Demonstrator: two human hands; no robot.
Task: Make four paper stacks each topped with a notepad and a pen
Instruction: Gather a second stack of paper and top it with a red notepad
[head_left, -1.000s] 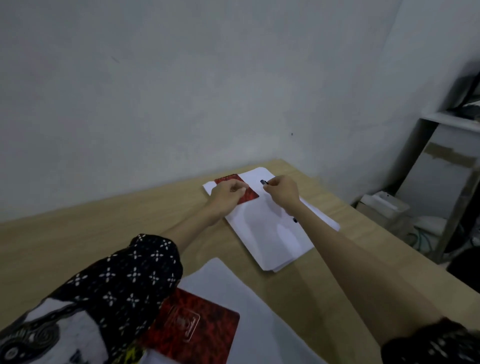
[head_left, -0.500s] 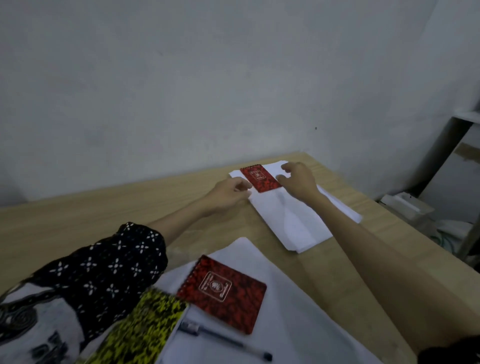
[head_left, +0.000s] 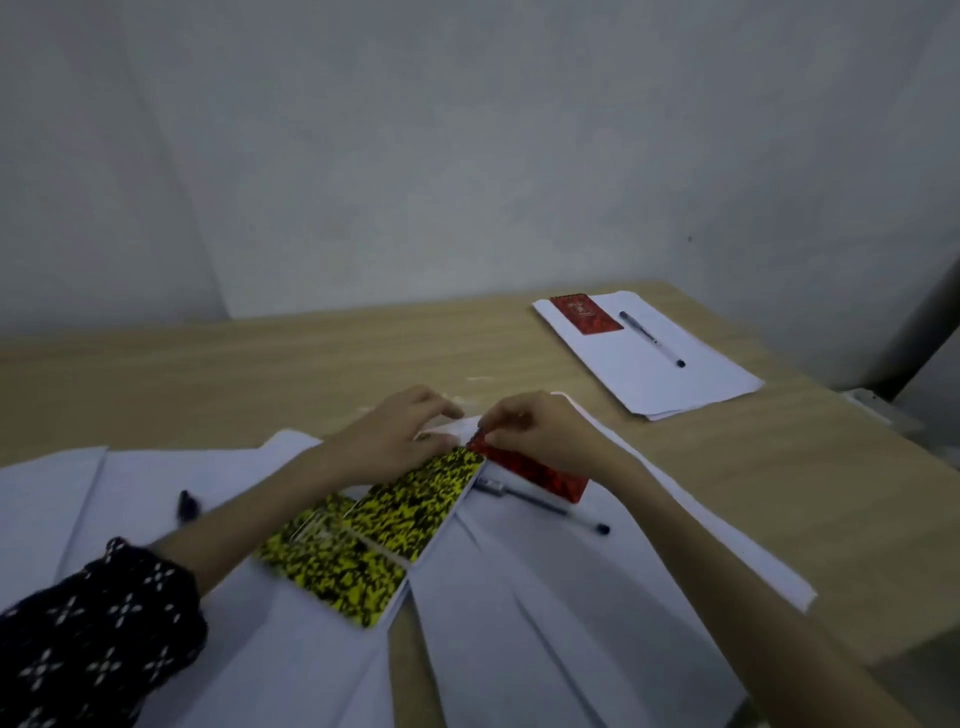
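Observation:
A far paper stack (head_left: 675, 374) at the back right carries a small red notepad (head_left: 586, 314) and a pen (head_left: 652, 339). Close to me lie overlapping white paper sheets (head_left: 519, 597). On them rest two yellow-and-black notepads (head_left: 415, 499) (head_left: 337, 566), a red notepad (head_left: 535, 473) and a pen (head_left: 545, 506). My right hand (head_left: 545, 431) pinches the red notepad's far corner. Just left of it, my left hand (head_left: 395, 436) hovers with fingers spread over the yellow notepad's far end. Another dark pen (head_left: 186, 505) lies blurred on the left sheets.
The wooden table (head_left: 260, 374) runs to a grey wall behind. Its right edge drops off near a dark post (head_left: 930, 322) at the far right. Loose sheets (head_left: 47, 499) spread over the near left of the table.
Both hands left the far stack and came back to the near papers; the pen now lies on the far stack. The view swung left and down. My right hand took the near red notepad's corner.

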